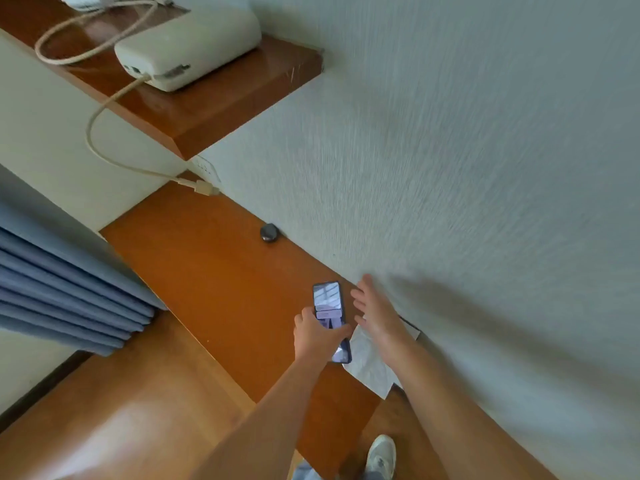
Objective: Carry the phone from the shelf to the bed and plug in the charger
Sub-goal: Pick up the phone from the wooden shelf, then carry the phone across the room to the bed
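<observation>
A dark phone with a lit screen lies lengthwise over the lower wooden shelf along the wall. My left hand grips its near half, thumb across the screen. My right hand hovers just right of the phone, fingers spread and straight, holding nothing. A beige charger cable loops down from a white device on the upper shelf, and its plug hangs by the wall above the lower shelf.
A small dark round object sits on the lower shelf against the wall. A white sheet of paper lies under my right wrist. Blue curtains hang at the left. Wooden floor and my shoe are below.
</observation>
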Available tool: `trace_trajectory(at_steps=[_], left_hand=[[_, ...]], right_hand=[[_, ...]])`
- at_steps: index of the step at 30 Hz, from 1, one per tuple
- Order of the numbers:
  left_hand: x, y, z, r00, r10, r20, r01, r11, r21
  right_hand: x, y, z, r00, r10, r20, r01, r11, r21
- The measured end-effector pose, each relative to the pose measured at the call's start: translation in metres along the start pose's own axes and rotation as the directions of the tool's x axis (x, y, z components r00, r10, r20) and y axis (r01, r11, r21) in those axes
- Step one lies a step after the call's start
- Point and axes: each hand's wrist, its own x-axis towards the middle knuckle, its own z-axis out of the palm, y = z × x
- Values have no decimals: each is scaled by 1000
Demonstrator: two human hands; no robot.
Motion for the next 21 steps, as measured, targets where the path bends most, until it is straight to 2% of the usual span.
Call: trace_trajectory(at_steps=[5, 11, 21], left_hand=[[-8, 29, -36, 993, 94, 65, -73, 959, -274], [-33, 63, -84, 976, 169, 139, -51, 795, -605], [-74, 85, -128, 970, 245, -4, -184, 714, -675]], right_hand=[[-13, -38, 4, 993, -117, -13, 117, 993, -4], [-36, -71, 0, 970, -244, 7, 244, 970, 12], [-69, -97, 6, 926, -367, 86, 365, 930, 40]])
